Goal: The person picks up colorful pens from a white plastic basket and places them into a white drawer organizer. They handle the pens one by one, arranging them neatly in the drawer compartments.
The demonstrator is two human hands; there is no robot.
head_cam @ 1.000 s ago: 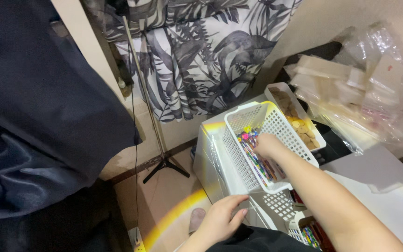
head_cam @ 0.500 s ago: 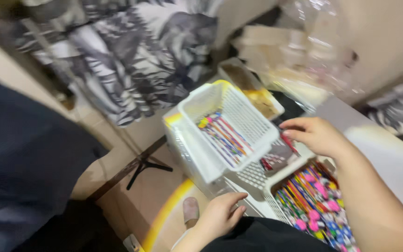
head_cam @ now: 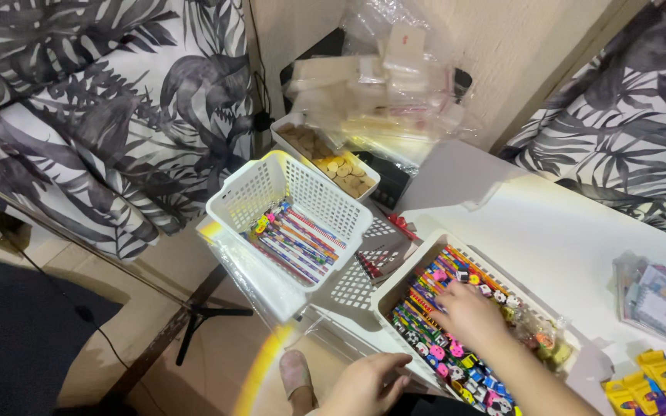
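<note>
Fingers of right hand (head_cam: 468, 314) spread over pencils (head_cam: 425, 327); left hand (head_cam: 368, 383) rests loosely curled.

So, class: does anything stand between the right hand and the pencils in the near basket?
Nothing visible does. The right hand already rests on the colourful pencils in the near white basket, which is open on top. The left hand sits at the basket's near edge, out of the way.

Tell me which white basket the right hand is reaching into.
The right hand is in the near basket at the table edge, packed with colourful topped pencils. The far basket is raised, half full, and untouched.
</note>
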